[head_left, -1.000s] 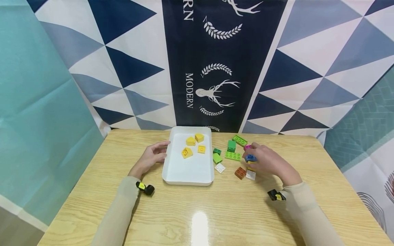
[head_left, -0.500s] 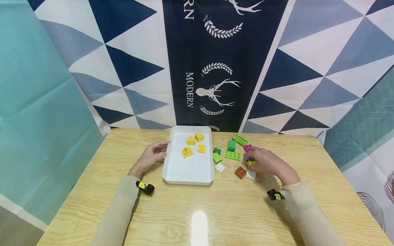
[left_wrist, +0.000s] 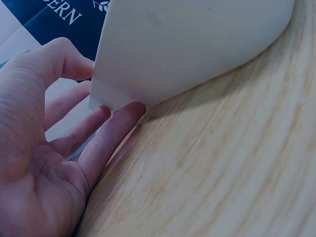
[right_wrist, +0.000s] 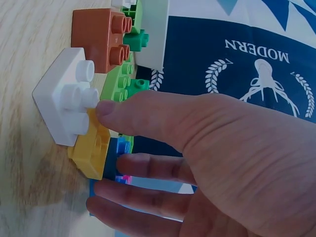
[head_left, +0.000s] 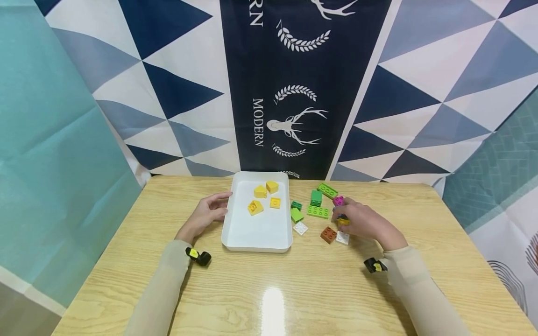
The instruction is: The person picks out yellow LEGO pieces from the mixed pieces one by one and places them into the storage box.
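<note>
In the head view, my right hand (head_left: 359,219) is over the right part of a group of toy building bricks. Its thumb and fingertips grip a yellow brick (right_wrist: 91,153), partly hidden in the head view. Just behind is a blue brick (right_wrist: 121,148), mostly covered by the fingers. A white brick (right_wrist: 61,98) stands right by the thumb, and a brown brick (head_left: 328,234) is to its left. My left hand (head_left: 205,214) touches the left side of a white tray (head_left: 256,240) with thumb and loosely extended fingertips. Several yellow pieces (head_left: 255,207) lie in the tray.
Between tray and right hand lie light green bricks (head_left: 317,212), a green brick (head_left: 316,198), a small dark green brick (head_left: 296,206) and another white brick (head_left: 300,228). A magenta brick (head_left: 338,200) sits behind the right fingers. A patterned cloth (head_left: 189,93) hangs behind the wooden table (head_left: 227,289).
My right hand has shifted slightly, its fingers closing in on the yellow brick; the magenta brick shows more now. My left hand and the tray stay put.
</note>
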Available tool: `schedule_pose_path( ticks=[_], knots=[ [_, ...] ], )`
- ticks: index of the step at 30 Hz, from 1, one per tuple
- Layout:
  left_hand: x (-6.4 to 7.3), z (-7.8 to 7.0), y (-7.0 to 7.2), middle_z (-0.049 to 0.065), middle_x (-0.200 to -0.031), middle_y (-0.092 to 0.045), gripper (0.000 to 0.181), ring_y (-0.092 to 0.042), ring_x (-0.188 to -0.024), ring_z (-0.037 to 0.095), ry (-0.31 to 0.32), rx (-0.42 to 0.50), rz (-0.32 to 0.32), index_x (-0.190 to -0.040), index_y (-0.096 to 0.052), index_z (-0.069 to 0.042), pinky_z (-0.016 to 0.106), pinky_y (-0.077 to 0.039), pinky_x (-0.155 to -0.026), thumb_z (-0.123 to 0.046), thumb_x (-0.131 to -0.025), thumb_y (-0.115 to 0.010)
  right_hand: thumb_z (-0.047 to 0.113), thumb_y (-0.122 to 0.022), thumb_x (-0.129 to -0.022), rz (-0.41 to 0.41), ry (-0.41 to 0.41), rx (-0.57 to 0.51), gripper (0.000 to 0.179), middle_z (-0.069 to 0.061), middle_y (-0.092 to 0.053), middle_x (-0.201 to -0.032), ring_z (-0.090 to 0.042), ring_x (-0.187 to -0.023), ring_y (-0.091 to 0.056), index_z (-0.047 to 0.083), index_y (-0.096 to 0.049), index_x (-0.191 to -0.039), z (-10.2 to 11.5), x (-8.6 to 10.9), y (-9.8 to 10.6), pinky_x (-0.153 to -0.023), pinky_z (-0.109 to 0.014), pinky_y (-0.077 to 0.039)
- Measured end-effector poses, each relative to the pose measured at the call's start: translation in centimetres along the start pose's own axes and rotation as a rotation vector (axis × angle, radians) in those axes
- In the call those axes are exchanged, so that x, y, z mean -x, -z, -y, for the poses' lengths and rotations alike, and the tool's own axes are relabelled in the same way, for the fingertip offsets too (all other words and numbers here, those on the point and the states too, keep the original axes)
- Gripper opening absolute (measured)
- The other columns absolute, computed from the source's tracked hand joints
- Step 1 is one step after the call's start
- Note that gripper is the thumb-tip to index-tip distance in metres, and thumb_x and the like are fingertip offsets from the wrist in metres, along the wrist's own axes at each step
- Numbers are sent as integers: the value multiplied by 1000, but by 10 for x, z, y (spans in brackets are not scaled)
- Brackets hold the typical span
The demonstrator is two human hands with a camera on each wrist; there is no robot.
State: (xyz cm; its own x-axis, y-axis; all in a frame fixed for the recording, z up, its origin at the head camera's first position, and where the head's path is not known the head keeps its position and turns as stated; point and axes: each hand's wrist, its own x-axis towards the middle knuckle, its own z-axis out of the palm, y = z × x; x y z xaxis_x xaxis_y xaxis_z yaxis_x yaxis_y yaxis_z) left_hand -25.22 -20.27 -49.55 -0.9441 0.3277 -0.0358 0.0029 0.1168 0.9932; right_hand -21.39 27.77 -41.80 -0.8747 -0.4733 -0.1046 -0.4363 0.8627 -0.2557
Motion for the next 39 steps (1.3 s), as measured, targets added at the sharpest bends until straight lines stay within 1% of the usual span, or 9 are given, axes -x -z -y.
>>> schedule_pose_path(
  ticks=[3, 9, 11, 13, 17, 24, 28, 36, 39],
  knots=[
    [-1, 0, 0, 39, -167, -51, 65, -67, -136, 29, -1, -4, -3, -168, -46, 3, 25, -68, -92, 0, -106, -64, 8, -90, -92, 1, -5, 4, 20, -20, -72, -123, -30, -99, -69, 14, -86, -111, 0, 0, 0, -97, -60, -65],
    [-1, 2, 2, 39, -166, -51, 65, -68, -131, 22, -3, -5, -7, -168, -46, 3, 24, -68, -92, 0, -106, -65, 7, -88, -93, -4, 3, 12, 19, -29, -72, -138, -42, -114, -75, 14, -87, -111, 2, -1, 0, -102, -66, -65],
    [0, 2, 2, 40, -165, -51, 65, -69, -129, 20, -2, -1, -5, -169, -45, 4, 25, -69, -92, 0, -106, -64, 7, -88, -94, -4, 6, 12, 19, -28, -72, -137, -40, -112, -76, 14, -87, -111, 3, 0, 0, -101, -64, -65],
    [0, 2, 2, 41, -165, -51, 65, -69, -128, 19, -2, 1, -4, -169, -45, 4, 25, -69, -92, 0, -107, -64, 7, -88, -94, -2, 7, 8, 19, -25, -73, -133, -35, -106, -74, 14, -87, -111, 3, 0, 0, -98, -62, -66],
    [1, 2, 2, 40, -165, -51, 64, -69, -131, 23, -5, -2, -3, -169, -45, 4, 25, -68, -92, 0, -107, -63, 8, -88, -94, 6, -1, 9, 19, -21, -73, -127, -30, -100, -71, 13, -87, -111, 4, 0, 1, -95, -58, -67],
    [1, 1, 1, 39, -167, -51, 64, -66, -141, 34, -1, -16, -6, -169, -46, 3, 24, -68, -92, -2, -107, -62, 7, -86, -95, 59, -32, -5, 23, -22, -75, -136, -42, -121, -72, 13, -86, -117, 3, -1, -1, -108, -66, -62],
    [0, 1, 1, 39, -166, -51, 64, -65, -141, 35, -2, -20, -6, -169, -46, 3, 25, -68, -92, -2, -107, -63, 6, -87, -94, 64, -31, -7, 24, -22, -75, -134, -41, -118, -72, 12, -87, -118, 3, -1, -3, -108, -66, -62],
    [1, 1, 1, 40, -166, -51, 65, -69, -131, 21, -1, -9, 0, -169, -45, 3, 24, -68, -92, -1, -107, -63, 3, -88, -93, 34, -9, 19, 22, -18, -76, -122, -33, -107, -70, 10, -87, -114, 4, -2, -5, -104, -60, -65],
    [1, 1, 0, 40, -166, -51, 64, -69, -132, 23, -3, -11, -1, -169, -45, 3, 24, -68, -92, -1, -108, -63, 1, -88, -93, 26, -5, 27, 22, -18, -77, -121, -33, -107, -70, 9, -87, -113, 4, -3, -7, -105, -60, -64]
  ],
)
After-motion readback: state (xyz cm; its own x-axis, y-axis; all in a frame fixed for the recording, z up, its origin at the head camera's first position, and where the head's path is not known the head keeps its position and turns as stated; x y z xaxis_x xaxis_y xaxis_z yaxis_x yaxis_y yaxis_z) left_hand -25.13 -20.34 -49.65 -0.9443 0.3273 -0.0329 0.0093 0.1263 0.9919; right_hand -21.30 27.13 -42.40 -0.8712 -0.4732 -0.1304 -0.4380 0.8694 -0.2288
